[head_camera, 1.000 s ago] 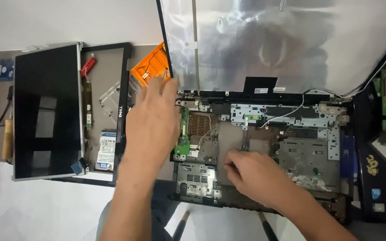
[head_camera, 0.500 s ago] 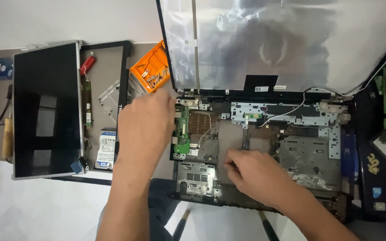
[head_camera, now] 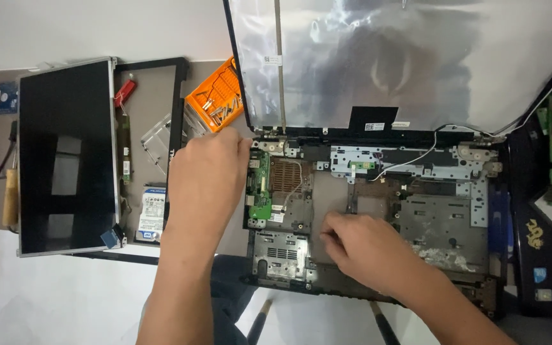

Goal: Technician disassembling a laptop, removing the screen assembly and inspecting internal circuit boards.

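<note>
Hands over an opened laptop base (head_camera: 378,217), seen from our head camera. We rest our left hand (head_camera: 209,176) at the upper left corner of the base, knuckles up and fingers curled downward beside the small green circuit board (head_camera: 261,191); we cannot tell whether anything is held beneath it. Our right hand (head_camera: 365,246) lies on the middle of the base, fingers bent with the tips pressed to the bare metal frame; whether it pinches anything we cannot tell. The laptop lid (head_camera: 410,64), lined with silver foil, stands open behind the base. To the left lie a detached screen panel (head_camera: 65,156), a black screen bezel (head_camera: 177,134), an orange screw tray (head_camera: 215,96) and a hard drive (head_camera: 151,217).
</note>
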